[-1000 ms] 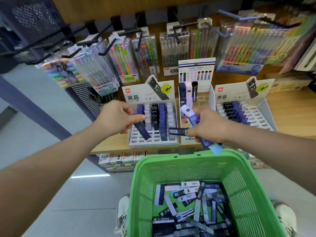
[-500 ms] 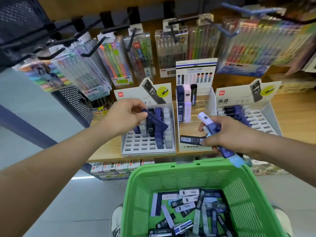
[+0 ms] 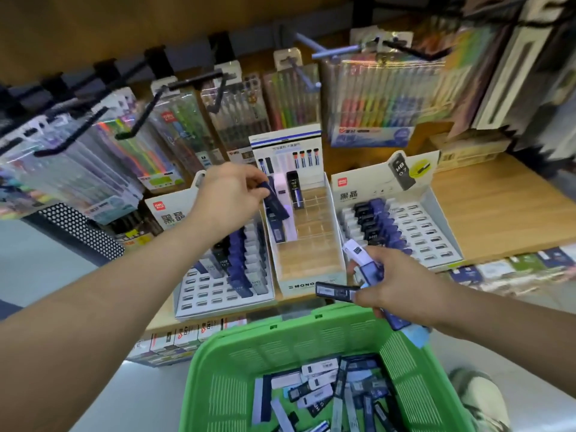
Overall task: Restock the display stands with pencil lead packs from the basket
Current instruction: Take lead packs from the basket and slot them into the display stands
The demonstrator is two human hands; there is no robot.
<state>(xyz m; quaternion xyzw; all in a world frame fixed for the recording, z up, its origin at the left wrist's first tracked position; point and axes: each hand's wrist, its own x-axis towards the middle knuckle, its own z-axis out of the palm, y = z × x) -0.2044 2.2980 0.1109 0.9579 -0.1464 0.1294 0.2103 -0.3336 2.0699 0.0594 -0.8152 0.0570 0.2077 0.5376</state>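
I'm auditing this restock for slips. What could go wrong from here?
1. The right hand grips a bundle of packs. Its black pack sticks out sideways, held by one end, and may slip and miss the green basket.
2. The left hand holds a dark blue pack tilted over the MONO stand's back row. Lowered askew, it could topple the pale pack standing there.

The left hand (image 3: 230,201) hides the top of its pack (image 3: 276,203) and part of the left stand (image 3: 202,297). The right hand (image 3: 396,282) hides the middles of its packs (image 3: 335,289); below it the basket (image 3: 249,369) runs off the bottom edge.
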